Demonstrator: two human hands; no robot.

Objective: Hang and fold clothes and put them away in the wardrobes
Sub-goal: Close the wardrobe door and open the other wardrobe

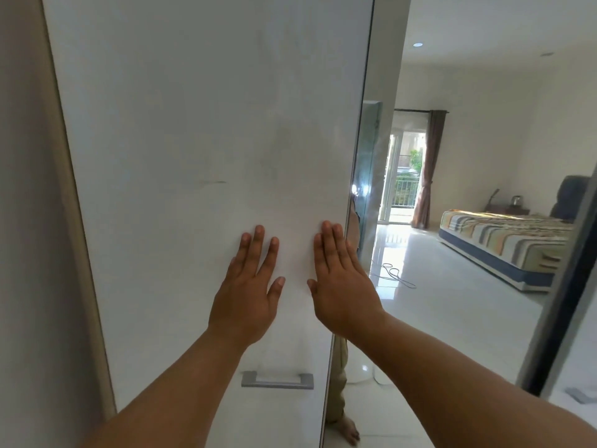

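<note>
A tall white wardrobe door [200, 140] fills the left and middle of the head view. My left hand [248, 286] lies flat on it, fingers spread. Beside it my right hand [339, 279] is also pressed flat against the door, close to its right edge, fingers together. Neither hand holds anything. A grey metal handle [277, 379] sits on the door below my hands. No clothes are visible.
A mirrored panel [365, 189] right of the door reflects a person's leg and bare foot [347, 428]. Beyond lie a glossy white floor with a cable [392, 274], a striped bed [507, 244], a curtained balcony door [403, 176] and a dark frame edge [555, 305].
</note>
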